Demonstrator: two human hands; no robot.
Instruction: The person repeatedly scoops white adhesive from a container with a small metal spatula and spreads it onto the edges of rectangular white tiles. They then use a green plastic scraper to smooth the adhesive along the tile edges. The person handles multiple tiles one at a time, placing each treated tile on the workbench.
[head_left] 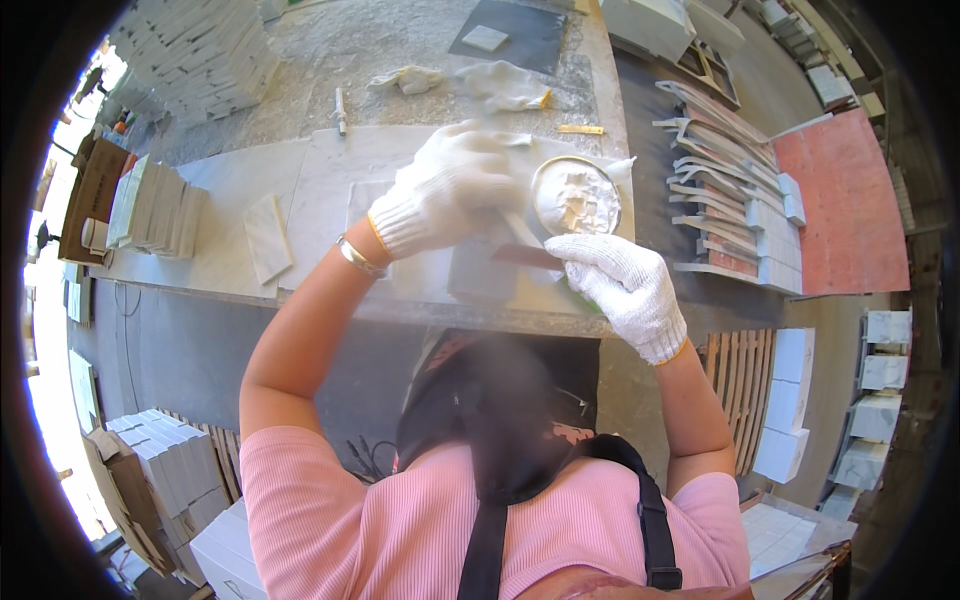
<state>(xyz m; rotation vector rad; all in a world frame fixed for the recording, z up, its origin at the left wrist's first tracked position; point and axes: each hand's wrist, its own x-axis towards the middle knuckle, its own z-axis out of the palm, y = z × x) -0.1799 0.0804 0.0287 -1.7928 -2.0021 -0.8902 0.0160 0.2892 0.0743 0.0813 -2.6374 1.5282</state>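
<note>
Reddish board, brown carton

White gloves, white paste, pink shirt

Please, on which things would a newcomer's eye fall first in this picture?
Probably first on the white-gloved left grip near the middle and the white-gloved right grip right of it. Just beyond the right one sits a round tub of white paste. The red board glows far right, the pink shirt below.
</note>
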